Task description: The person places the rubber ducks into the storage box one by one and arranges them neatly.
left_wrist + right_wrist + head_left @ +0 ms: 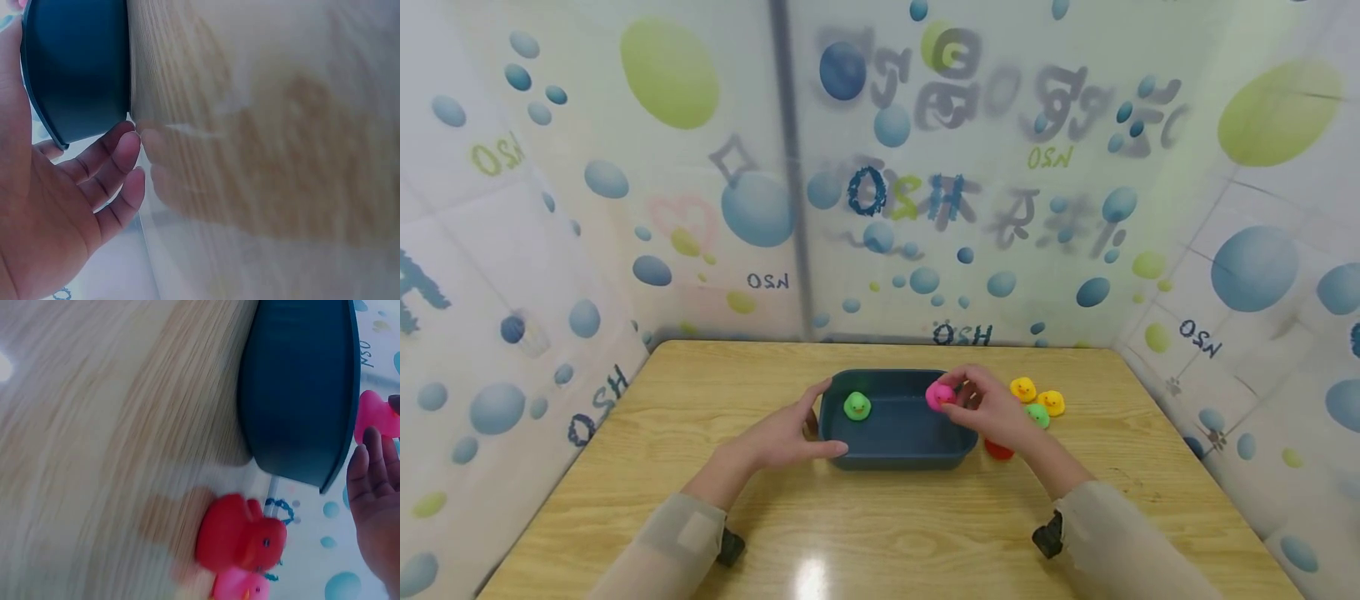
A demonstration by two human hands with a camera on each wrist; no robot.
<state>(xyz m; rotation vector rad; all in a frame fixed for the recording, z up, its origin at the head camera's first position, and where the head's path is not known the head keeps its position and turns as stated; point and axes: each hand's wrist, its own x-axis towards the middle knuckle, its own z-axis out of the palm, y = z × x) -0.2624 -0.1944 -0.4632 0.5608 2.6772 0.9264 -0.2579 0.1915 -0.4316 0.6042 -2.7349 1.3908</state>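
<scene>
A dark blue rectangular bin (898, 461) stands on the table, with a green rubber duck (857, 407) inside near its left end. My left hand (782, 435) holds the bin's left end, thumb along the near rim and fingers around the far corner. Above the bin's right end, my right hand (988, 410) pinches a pink rubber duck (938, 395) between thumb and fingers; the right wrist view shows this duck (373, 417) above rim level. A red rubber duck (237, 534) sits on the table just right of the bin, partly hidden by my right hand in the head view.
Right of the bin are two yellow ducks (1051, 403) and another green duck (1037, 415). Another pink duck (240, 585) sits beside the red one. The wooden table (880, 533) meets patterned curtains (880, 275) at its back and sides.
</scene>
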